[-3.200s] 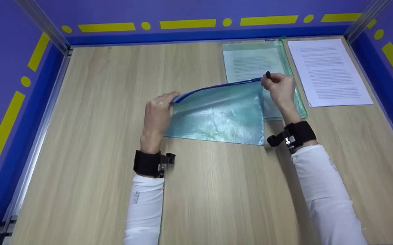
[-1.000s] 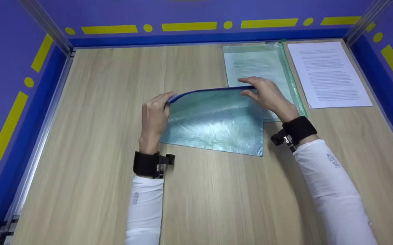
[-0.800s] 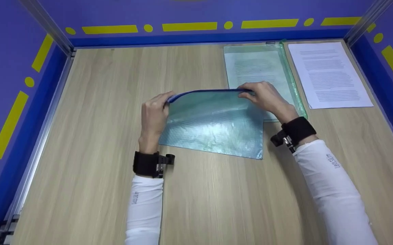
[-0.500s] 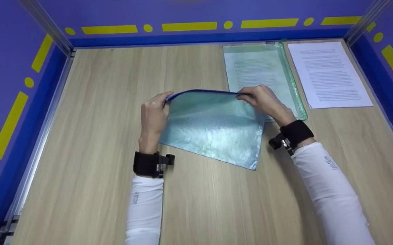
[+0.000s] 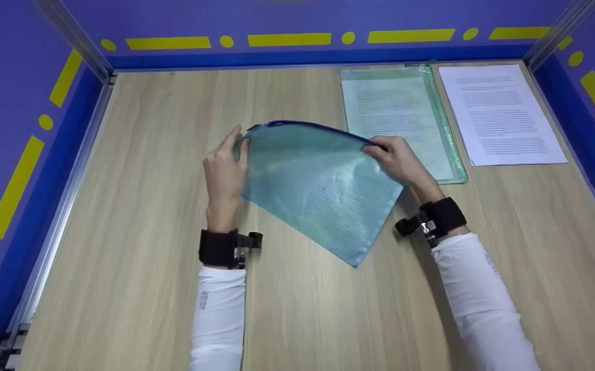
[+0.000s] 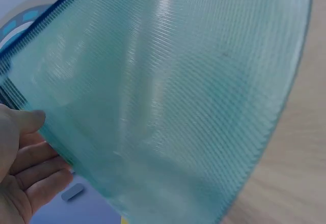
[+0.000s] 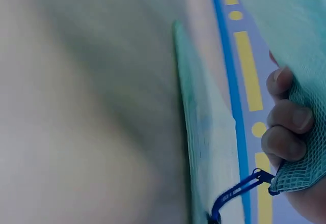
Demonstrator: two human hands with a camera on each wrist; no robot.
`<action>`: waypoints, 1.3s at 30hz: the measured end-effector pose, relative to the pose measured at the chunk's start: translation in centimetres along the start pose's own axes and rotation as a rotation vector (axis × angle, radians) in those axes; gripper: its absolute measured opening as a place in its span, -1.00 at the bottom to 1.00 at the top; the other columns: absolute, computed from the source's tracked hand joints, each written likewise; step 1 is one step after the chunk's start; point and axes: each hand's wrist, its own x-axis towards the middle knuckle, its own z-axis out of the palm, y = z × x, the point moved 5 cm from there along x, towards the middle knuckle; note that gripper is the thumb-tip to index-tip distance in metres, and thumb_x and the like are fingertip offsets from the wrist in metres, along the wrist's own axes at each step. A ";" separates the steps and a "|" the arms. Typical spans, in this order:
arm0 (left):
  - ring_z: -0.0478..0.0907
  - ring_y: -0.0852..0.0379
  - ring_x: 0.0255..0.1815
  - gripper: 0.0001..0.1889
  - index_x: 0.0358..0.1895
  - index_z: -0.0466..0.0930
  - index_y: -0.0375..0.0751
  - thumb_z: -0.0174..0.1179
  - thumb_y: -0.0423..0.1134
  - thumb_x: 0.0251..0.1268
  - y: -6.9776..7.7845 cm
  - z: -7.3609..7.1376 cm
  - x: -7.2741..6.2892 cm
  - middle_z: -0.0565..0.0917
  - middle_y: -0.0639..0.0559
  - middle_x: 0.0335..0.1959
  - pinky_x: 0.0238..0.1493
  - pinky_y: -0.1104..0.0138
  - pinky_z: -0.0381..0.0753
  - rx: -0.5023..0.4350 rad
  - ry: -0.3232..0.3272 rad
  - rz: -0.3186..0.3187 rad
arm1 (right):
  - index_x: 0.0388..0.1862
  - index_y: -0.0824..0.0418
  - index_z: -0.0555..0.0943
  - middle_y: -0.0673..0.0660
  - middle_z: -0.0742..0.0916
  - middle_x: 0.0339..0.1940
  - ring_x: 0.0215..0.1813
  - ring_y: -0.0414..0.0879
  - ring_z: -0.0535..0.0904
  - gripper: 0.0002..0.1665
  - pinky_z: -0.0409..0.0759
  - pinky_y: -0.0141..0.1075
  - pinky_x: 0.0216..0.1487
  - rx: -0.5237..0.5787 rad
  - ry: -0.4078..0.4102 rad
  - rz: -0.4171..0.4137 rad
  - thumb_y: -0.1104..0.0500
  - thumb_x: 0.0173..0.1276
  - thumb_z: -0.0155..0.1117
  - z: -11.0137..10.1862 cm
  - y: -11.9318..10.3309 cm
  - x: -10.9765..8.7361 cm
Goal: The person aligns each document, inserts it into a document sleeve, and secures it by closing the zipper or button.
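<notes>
I am holding the translucent teal mesh zip pouch with the blue zipper edge [image 5: 318, 185] up off the pale wooden table [image 5: 137, 216], tilted so its lower corner is pointing down toward me. My right hand [image 5: 397, 159] is pinching the pouch's zipper-end corner, fingers [image 7: 288, 117] curled into the mesh, with the blue pull cord [image 7: 237, 191] dangling just below the grip. My left hand [image 5: 223, 170] is lying against the opposite end, fingers [image 6: 35, 163] fairly straight behind the mesh, steadying rather than clasping. I judge the step in hand to be turning and presenting the pouch. The next move, I think, is calling for a firmer left grip on that end. A green-edged clear pouch with a printed page inside [image 5: 400, 118] and a loose printed white sheet [image 5: 500, 113] are lying at the far right.
</notes>
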 end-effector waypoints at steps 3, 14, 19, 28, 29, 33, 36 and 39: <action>0.68 -0.11 0.12 -0.61 0.26 0.55 -0.28 0.13 -0.21 0.48 -0.3 -0.3 0.0 0.72 -0.21 0.10 0.14 0.14 0.67 0.002 0.013 -0.054 | -0.34 0.44 0.56 -0.06 0.34 -0.61 -0.54 -0.24 0.24 -0.63 0.19 -0.40 -0.47 0.081 0.058 0.047 0.11 0.50 0.17 0.0 0.1 -0.4; 0.52 -0.12 0.35 -0.38 0.46 0.29 -0.31 0.04 0.02 0.51 -1.6 1.8 -0.4 0.49 -0.26 0.38 0.34 0.12 0.53 -0.143 -0.212 -0.262 | -0.42 0.37 0.53 -0.13 0.35 -0.68 -0.53 -0.28 0.26 -0.73 0.21 -0.47 -0.45 0.295 0.402 0.200 0.22 0.47 0.19 -0.6 -2.5 -2.8; 0.48 -0.11 0.39 -0.27 0.52 0.17 -0.27 0.00 0.15 0.49 -0.8 3.6 -1.1 0.46 -0.27 0.41 0.36 0.12 0.52 -0.406 -0.371 -0.372 | -0.50 0.26 0.45 -0.11 0.35 -0.65 -0.49 -0.23 0.25 -0.66 0.19 -0.42 -0.41 0.427 0.528 0.249 0.15 0.48 0.20 0.8 -1.6 -2.8; 0.34 -0.04 0.50 -0.39 0.50 0.17 -0.25 0.11 -0.20 0.48 1.4 5.1 -1.9 0.39 -0.20 0.47 0.50 0.11 0.33 -0.684 -0.516 -0.375 | -0.45 0.17 0.47 -0.11 0.33 -0.61 -0.46 -0.22 0.25 -0.68 0.17 -0.42 -0.41 0.458 0.616 0.265 0.05 0.49 0.18 3.1 -0.7 -2.1; 0.25 -0.04 0.55 -0.36 0.52 0.13 -0.25 0.12 -0.24 0.47 1.5 5.0 -2.0 0.32 -0.19 0.51 0.55 0.11 0.25 -0.684 -0.524 -0.361 | -0.43 0.18 0.48 -0.11 0.33 -0.60 -0.46 -0.23 0.25 -0.69 0.17 -0.42 -0.41 0.464 0.614 0.265 0.06 0.50 0.16 3.3 -0.9 -2.1; 0.12 0.01 0.61 -0.37 0.52 0.16 -0.23 0.12 -0.33 0.44 1.0 4.4 -1.8 0.27 -0.11 0.55 0.62 0.20 0.09 -0.627 -0.466 -0.350 | -0.16 0.33 0.52 -0.01 0.43 -0.43 -0.31 -0.19 0.32 -0.75 0.25 -0.42 -0.28 0.443 0.504 0.261 0.14 0.57 0.02 3.9 -2.2 -2.0; 0.38 0.02 0.46 -0.51 0.40 0.35 -0.26 0.11 -0.36 0.43 0.2 3.5 -1.4 0.49 -0.15 0.39 0.52 0.22 0.30 -0.594 -0.379 -0.359 | 0.15 0.39 0.47 0.12 0.57 -0.14 -0.11 -0.13 0.40 -0.67 0.35 -0.40 -0.08 0.406 0.382 0.263 0.26 0.56 -0.08 4.4 -3.1 -1.9; 0.53 0.02 0.25 -0.60 0.27 0.46 -0.34 0.15 -0.38 0.41 -0.6 2.6 -1.1 0.61 -0.20 0.21 0.40 0.21 0.43 -0.562 -0.320 -0.367 | 0.37 0.34 0.38 0.27 0.61 0.16 0.08 -0.06 0.47 -0.48 0.44 -0.32 0.07 0.394 0.276 0.273 0.35 0.45 -0.11 4.9 -3.8 -1.8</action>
